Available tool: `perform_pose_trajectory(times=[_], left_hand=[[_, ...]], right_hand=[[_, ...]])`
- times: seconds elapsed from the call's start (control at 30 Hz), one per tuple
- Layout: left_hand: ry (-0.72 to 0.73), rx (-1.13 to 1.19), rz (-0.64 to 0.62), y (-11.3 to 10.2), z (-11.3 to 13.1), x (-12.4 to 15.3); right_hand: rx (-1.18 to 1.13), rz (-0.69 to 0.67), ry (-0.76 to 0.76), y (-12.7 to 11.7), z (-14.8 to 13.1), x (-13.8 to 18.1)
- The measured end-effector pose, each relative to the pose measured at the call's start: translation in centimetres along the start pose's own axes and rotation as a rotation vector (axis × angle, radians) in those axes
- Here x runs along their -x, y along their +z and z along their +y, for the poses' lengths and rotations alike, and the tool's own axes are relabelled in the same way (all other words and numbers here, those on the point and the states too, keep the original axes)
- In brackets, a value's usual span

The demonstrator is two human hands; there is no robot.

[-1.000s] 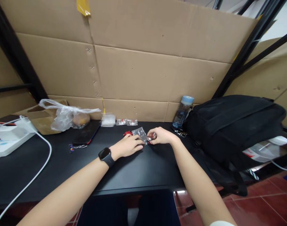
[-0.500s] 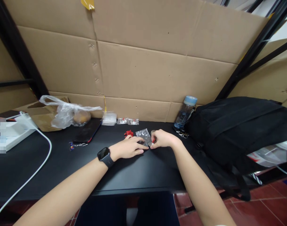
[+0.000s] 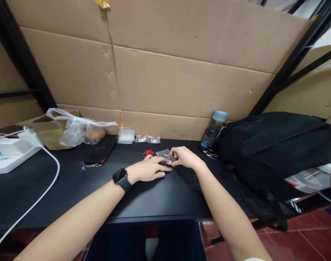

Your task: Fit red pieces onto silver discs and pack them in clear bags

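A small clear plastic bag point(image 3: 161, 153) lies flat on the black table. My left hand point(image 3: 149, 169), with a dark watch on its wrist, rests palm down with fingers spread, the fingertips touching the bag's near edge. My right hand point(image 3: 185, 157) pinches a small silvery round piece with a red part point(image 3: 170, 161) at the bag's right side. Whether that piece is inside the bag or on top, I cannot tell. Just behind my left hand sits a little heap of red pieces point(image 3: 148, 153). Two packed bags, each with a silvery disc and red part point(image 3: 153, 139), lie along the back.
A stack of clear bags point(image 3: 126, 135) stands left of the packed ones. Further left are a dark flat case point(image 3: 101, 150), a keychain point(image 3: 90, 166), a tied plastic bag point(image 3: 81, 130) and a white power strip point(image 3: 15, 156) with cable. A water bottle point(image 3: 214, 128) and black backpack point(image 3: 276, 152) are right.
My right hand has shifted slightly left and up, bringing the silvery piece from the bag's right edge over the bag. My left hand has stayed almost in place.
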State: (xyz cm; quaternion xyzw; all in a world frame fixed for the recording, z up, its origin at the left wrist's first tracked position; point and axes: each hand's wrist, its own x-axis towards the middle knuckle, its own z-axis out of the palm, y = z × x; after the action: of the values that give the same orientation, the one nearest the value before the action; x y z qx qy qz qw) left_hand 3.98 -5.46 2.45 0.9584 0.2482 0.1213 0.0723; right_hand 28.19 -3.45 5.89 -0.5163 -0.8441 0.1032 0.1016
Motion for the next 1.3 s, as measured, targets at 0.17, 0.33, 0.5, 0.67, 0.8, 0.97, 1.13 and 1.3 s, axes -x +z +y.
perform_pose_trajectory(times=[0.17, 0.33, 0.5, 0.67, 0.8, 0.97, 1.13, 1.3], left_hand=[[-0.004, -0.022, -0.005, -0.2, 0.3, 0.0], [-0.004, -0.040, -0.017, 0.0, 0.2, 0.0], [0.004, 0.002, 0.010, -0.4, -0.3, 0.1], [-0.098, 0.009, 0.144, -0.8, -0.7, 0.0], [-0.249, -0.096, 0.254, -0.1, -0.8, -0.7], [-0.338, -0.036, 0.301, 0.1, -1.0, -1.1], [-0.493, 0.196, 0.396, -0.3, -1.6, -1.1], [-0.618, 0.356, 0.457, -0.1, -1.8, -1.3]], right_hand=[[0.188, 0.159, 0.092, 0.6, -0.6, -0.3], [0.250, 0.233, 0.138, 2.1, -1.5, -1.1], [0.085, 0.211, 0.081, 2.5, -1.5, -1.2], [-0.188, 0.107, -0.216, 0.4, 0.4, -0.5], [-0.179, 0.100, -0.219, 0.1, 1.3, -0.6], [-0.205, 0.067, -0.210, 0.5, 1.1, -0.8], [-0.376, 0.079, -0.105, 0.0, 1.6, -0.9], [-0.651, 0.079, 0.021, 0.6, 2.1, -1.1]])
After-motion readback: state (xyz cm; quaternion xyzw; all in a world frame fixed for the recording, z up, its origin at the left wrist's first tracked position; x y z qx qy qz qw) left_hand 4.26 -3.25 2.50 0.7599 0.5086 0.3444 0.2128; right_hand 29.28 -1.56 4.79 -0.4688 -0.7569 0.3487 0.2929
